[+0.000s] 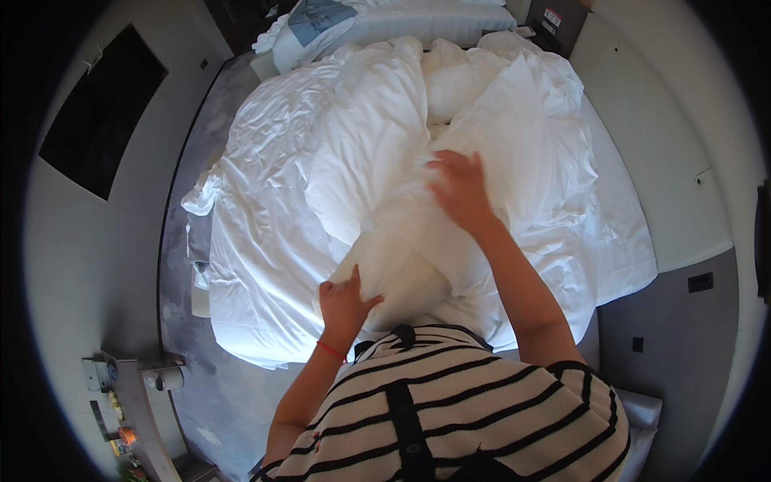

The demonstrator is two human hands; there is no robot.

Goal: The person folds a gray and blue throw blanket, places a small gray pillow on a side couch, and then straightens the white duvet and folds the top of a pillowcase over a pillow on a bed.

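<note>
Rumpled white bedding lies heaped over a bed. My left hand is at the near edge, resting against a fold of cream-white cloth with its index finger and thumb spread; whether its other fingers pinch the cloth cannot be told. My right hand, slightly blurred, is further forward and to the right, above the middle of the bedding, with its fingers apart and no cloth seen in them. A white sheet shows along the bed's right side.
Beyond the far side stands a second bed with white linen and a blue-grey cloth. A dark screen hangs on the left wall. At the lower left is a desk with small items. A padded headboard panel lines the right.
</note>
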